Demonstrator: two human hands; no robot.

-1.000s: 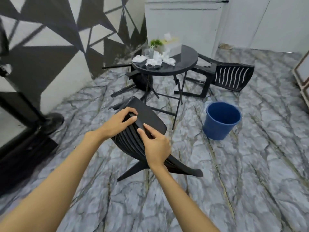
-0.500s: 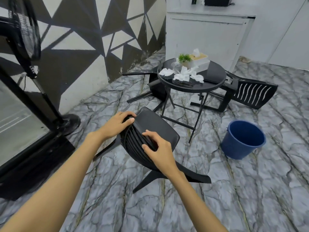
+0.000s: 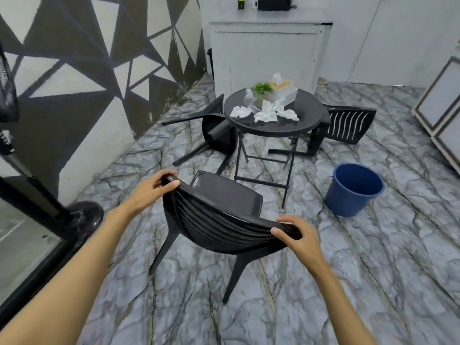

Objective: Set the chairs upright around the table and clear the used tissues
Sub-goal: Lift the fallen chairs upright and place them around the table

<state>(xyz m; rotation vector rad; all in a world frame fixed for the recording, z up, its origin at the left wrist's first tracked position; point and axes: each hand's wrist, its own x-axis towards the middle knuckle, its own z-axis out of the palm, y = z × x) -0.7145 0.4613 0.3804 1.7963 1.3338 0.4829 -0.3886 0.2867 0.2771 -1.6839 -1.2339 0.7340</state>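
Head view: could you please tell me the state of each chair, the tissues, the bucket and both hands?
Near chair: standing on its legs, held by the backrest.
Left hand: grips backrest's left end.
Right hand: grips backrest's right end.
Left chair: tipped over beside the table.
Right chair: tipped over.
Tissues: crumpled on the table.
Bucket: upright.

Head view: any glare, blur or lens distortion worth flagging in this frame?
Head view: light is even and soft, shadows faint; the glossy table shows a faint sheen under the tissues; wide-angle lean at the edges, as on the fan stand; chair, left hand and right hand fairly sharp.
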